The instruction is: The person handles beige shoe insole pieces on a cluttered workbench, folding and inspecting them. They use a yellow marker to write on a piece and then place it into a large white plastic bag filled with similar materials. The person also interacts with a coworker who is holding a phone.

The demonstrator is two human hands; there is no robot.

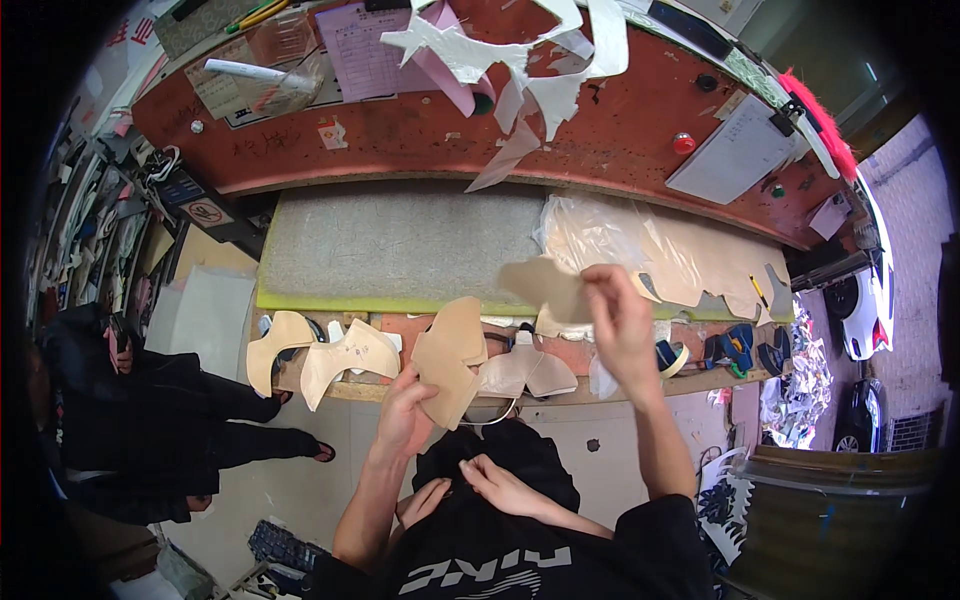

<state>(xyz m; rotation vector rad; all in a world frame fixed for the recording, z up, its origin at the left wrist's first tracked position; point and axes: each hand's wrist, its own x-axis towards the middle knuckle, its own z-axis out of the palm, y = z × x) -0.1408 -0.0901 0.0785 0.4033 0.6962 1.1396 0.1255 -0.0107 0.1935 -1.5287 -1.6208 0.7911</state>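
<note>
- While my left hand (pixel 400 407) held a small stack of tan pieces (pixel 452 350), its thumb and fingers were closed about the near left edge.
- My right hand (pixel 620 310) had its thumb and fingers pinched on the right end of a single tan piece (pixel 545 288), lifted near the near edge of the grey pad (pixel 400 240), right of the stack.
- Both of my hands were above the near side of the tabletop (pixel 575 348).
- On the near strip, to the left, lay a curved tan piece (pixel 268 350) and beside it a paler piece (pixel 350 358) with dark marks.
- Between my hands, a pale winged piece (pixel 527 370) rested near the edge.
- Clear plastic (pixel 580 235) and tan sheet material (pixel 720 262) covered the pad's right part, a yellow tool (pixel 758 290) at its far right.
- Dark blue objects (pixel 730 348) sat near right.
- White scraps (pixel 460 55) hung over the red beam (pixel 400 150) on the far side.
- At far left stood a person (pixel 150 410) in dark clothing.
</note>
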